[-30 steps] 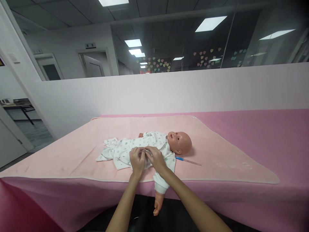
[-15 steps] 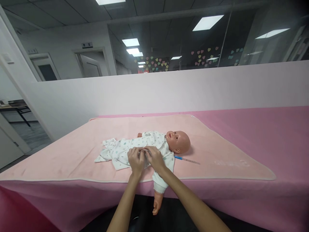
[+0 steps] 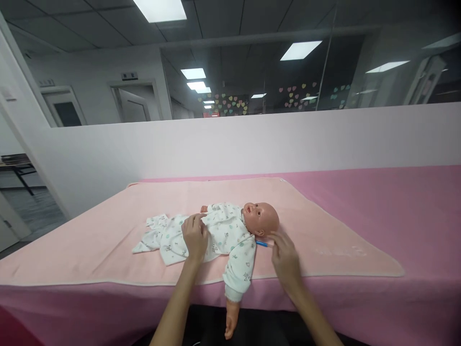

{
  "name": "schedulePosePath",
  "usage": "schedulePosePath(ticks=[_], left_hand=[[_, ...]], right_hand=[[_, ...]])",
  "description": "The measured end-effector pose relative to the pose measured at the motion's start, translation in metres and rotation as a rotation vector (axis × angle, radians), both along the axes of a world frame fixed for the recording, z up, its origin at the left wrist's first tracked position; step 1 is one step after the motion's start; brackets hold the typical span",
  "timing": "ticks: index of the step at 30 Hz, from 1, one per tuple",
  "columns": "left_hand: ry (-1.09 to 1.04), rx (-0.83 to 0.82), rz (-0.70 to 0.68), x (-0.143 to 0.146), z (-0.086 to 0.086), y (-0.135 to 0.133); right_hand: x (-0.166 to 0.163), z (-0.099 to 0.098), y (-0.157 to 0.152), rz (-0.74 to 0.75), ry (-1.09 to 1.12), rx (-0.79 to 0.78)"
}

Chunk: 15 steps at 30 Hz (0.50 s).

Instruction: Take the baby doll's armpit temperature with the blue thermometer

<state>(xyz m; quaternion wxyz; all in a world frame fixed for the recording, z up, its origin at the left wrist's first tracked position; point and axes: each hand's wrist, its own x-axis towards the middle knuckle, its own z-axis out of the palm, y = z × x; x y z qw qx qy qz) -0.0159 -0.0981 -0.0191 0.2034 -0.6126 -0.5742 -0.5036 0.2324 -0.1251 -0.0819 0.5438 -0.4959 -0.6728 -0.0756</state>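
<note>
A baby doll (image 3: 262,218) lies on its back with its head to the right. It wears a white printed top (image 3: 226,226), and its near arm hangs over the table edge. My left hand (image 3: 195,235) rests on the clothes at the doll's waist, fingers loosely bent and holding nothing that I can see. My right hand (image 3: 285,257) is beside the doll's head, fingers apart over a thin stick with a blue end (image 3: 262,244), which looks like a thermometer. The hand covers the rest of the stick; contact with it is unclear.
A peach blanket (image 3: 342,230) lies under the doll on a pink tablecloth (image 3: 414,216). Behind the table stands a low white wall (image 3: 252,144) with glass above it. A dark-legged table (image 3: 21,168) is in the far left room.
My hands have parted. The right moved from the doll's front to beside its head; the left stayed near the waist, slightly further left. The near sleeve now lies further down the doll's arm.
</note>
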Motion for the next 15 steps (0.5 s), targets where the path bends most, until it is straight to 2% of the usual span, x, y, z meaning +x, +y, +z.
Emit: schedulePosePath(ticks=[3, 5, 8, 12, 15], left_hand=[[0.08, -0.124, -0.155, 0.006, 0.016, 0.015], [0.086, -0.287, -0.33, 0.011, 0.02, 0.025], [0.037, -0.494, -0.548, 0.016, 0.016, 0.035], [0.012, -0.616, -0.635, 0.013, 0.011, 0.035], [0.001, -0.659, -0.657, 0.01, 0.014, 0.034]], right_hand=[[0.048, -0.018, 0.001, -0.146, -0.14, -0.212], [0.064, -0.026, 0.001, -0.14, -0.209, -0.277], [0.069, -0.03, 0.0, -0.087, -0.236, -0.292], [0.067, -0.027, -0.005, -0.106, -0.186, -0.317], [0.068, -0.013, -0.017, -0.133, -0.138, -0.362]])
